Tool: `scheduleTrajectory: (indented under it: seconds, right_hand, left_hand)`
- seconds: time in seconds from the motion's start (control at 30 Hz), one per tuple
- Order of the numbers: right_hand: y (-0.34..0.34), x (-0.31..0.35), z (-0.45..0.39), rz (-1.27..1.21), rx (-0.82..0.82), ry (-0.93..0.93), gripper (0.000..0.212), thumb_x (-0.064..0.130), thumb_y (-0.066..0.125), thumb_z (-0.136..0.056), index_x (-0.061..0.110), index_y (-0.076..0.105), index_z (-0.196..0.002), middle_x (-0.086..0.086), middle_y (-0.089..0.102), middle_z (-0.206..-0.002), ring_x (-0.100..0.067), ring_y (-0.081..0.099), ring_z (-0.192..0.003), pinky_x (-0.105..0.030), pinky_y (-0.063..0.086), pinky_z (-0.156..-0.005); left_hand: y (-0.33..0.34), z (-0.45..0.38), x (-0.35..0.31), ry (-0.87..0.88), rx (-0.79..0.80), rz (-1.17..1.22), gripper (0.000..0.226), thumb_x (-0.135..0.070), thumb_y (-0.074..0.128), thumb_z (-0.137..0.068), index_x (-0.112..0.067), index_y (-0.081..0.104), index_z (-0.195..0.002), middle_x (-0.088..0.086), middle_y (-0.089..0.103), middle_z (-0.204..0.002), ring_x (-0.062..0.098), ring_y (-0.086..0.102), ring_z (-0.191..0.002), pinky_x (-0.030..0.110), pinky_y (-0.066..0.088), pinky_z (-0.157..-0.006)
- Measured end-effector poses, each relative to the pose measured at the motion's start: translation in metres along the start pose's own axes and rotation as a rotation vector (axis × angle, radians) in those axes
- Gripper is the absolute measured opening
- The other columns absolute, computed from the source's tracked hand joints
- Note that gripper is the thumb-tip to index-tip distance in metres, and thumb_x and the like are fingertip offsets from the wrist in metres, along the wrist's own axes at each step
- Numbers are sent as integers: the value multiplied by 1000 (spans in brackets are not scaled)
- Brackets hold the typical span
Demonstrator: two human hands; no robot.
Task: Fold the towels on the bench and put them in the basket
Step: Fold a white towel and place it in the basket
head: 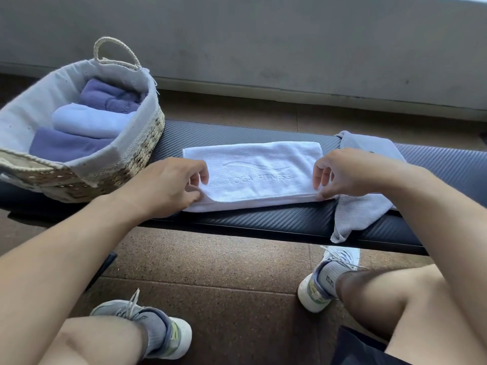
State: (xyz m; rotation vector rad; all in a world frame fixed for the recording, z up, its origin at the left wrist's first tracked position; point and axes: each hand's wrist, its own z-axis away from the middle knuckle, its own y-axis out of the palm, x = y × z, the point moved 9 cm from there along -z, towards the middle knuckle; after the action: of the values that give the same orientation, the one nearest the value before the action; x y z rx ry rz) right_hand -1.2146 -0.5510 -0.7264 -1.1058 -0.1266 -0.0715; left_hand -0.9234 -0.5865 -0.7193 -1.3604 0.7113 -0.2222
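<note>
A white towel (253,175) with an embossed logo lies folded lengthwise on the dark bench (237,222). My left hand (168,188) pinches its near left corner. My right hand (347,172) pinches the near right corner with thumb and fingers. A grey towel (361,214) lies unfolded under my right hand and hangs over the bench's front edge. The woven basket (131,156) with a cloth liner stands on the bench's left end. It holds two dark blue folded towels (66,144) and a light blue one (89,121).
A grey concrete wall (263,48) runs behind the bench. Brown speckled floor (224,272) lies in front, with my knees and both shoes (324,280) close to the bench. The basket's rope handle (116,52) stands upright.
</note>
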Motion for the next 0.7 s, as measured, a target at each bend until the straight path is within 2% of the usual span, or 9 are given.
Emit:
scheduleTrajectory:
  seconds: [0.07,0.17,0.27,0.37,0.43,0.53,0.63,0.7]
  right_hand:
    - [-1,1,1,9,2,-1,16,40,83,-81,33,69,-85,17,69,-86,0,62,-80,-23,41,-61]
    - [-1,2,1,17,6,3,11,37,81,-84,32,71,-84,16,69,-84,-5,64,-81,-24,45,-63]
    - [-3,-2,2,-20,1,18,13,38,83,-82,31,72,-78,14,71,-77,-7,65,-79,-31,53,-72]
    - [-5,-5,3,-27,-9,27,14,38,84,-80,31,73,-75,13,71,-74,-5,65,-76,-33,55,-75]
    - [-4,-6,3,-33,-6,30,14,38,84,-80,31,73,-75,14,71,-74,-5,66,-76,-34,55,-77]
    - [-3,-7,2,-34,-1,25,13,38,83,-82,32,73,-75,15,71,-74,-5,65,-77,-34,55,-78]
    - [-4,-7,2,-39,-3,17,12,38,81,-83,34,72,-76,15,71,-77,-6,66,-79,-36,56,-80]
    - [-3,-8,2,-58,-2,16,11,38,81,-83,34,72,-77,16,71,-78,-5,66,-79,-36,56,-80]
  left_hand:
    - [0,-4,1,22,-36,-39,12,-28,74,-83,-31,63,-88,-15,56,-79,7,51,-74,29,37,-68]
    - [-8,-8,7,29,-105,-15,10,-28,77,-85,-28,68,-81,-14,54,-76,10,51,-71,31,41,-67]
    - [-35,-7,6,53,-313,68,9,-27,79,-86,-25,71,-82,-10,54,-76,15,54,-68,36,49,-63]
    - [-56,-1,0,77,-476,49,9,-26,81,-84,-22,73,-84,-9,50,-72,19,51,-64,38,49,-58]
    - [-55,-1,1,67,-443,30,12,-27,83,-81,-24,72,-81,-8,50,-72,19,52,-66,39,50,-60]
    - [-37,-3,3,85,-245,46,21,-25,86,-76,-28,65,-76,-11,57,-79,12,57,-73,39,51,-67]
    - [-21,0,7,29,-99,81,27,-27,83,-79,-30,55,-81,-15,63,-81,-3,58,-77,31,47,-69]
    - [-13,2,9,0,-75,90,25,-31,81,-81,-32,56,-86,-16,65,-83,-1,61,-80,31,49,-72]
